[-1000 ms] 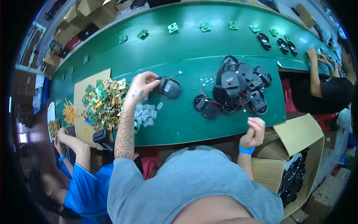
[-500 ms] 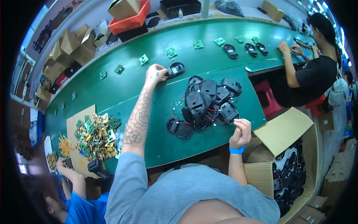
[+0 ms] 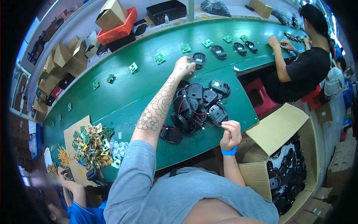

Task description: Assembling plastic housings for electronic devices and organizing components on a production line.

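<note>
My left hand (image 3: 184, 67) reaches across the green table, its fingers closed at the near left edge of a black mouse shell (image 3: 199, 59). That shell stands in line with other mouse shells (image 3: 218, 52) to its right. Nearer to me is a heap of black mouse shells (image 3: 192, 102) with thin red wires. My right hand (image 3: 231, 138), with a blue wristband, has its fingertips pinched together beside a shell (image 3: 217, 114) at the heap's right edge. Whether anything is between those fingertips is too small to tell.
Green circuit boards (image 3: 160, 58) lie spaced along the table. A pile of boards (image 3: 93, 143) rests on cardboard (image 3: 73, 130) at the left. An open carton (image 3: 257, 175) of black shells stands at my right. Co-workers sit at the right and lower left.
My left hand has moved right and farther away with the black mouse shell, up to the line of shells. My right hand stays pinched beside the heap. The whole view has shifted slightly.
</note>
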`<state>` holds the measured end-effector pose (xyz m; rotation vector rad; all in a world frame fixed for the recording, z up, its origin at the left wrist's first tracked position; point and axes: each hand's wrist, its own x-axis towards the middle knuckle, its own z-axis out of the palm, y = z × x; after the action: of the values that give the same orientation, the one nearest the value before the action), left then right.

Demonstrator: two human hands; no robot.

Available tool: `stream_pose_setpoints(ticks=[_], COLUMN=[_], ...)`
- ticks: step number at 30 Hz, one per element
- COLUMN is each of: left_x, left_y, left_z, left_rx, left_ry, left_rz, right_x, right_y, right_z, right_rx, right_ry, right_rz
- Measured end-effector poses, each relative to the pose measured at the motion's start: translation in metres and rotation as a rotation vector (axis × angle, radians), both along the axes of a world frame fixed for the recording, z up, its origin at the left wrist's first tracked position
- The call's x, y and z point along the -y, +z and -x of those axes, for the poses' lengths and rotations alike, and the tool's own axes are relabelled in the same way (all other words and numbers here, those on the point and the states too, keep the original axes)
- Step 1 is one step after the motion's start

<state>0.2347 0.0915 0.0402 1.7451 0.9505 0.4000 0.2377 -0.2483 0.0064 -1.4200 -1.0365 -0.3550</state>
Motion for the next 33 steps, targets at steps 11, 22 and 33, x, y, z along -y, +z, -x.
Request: stream_pose_setpoints(ticks=[11,22,33], left_x=[-0.025,0.002,0.131], left_y=[-0.024,0.029,0.046], left_z=[-0.029,-0.007,0.213], left_rx=[-0.220,0.090,-0.290], left_ry=[-0.422,-0.130,-0.164], left_rz=[-1.210,-0.848,-0.648], right_x=[0.002,0.000,-0.006], right_y=[-0.002,-0.005,0.011], right_z=[0.001,-0.001,0.017], right_rx=[0.023,0.051,0.235], right_ry=[0.016,-0.013,-0.099], right_rz=[0.007,0.034,0.117])
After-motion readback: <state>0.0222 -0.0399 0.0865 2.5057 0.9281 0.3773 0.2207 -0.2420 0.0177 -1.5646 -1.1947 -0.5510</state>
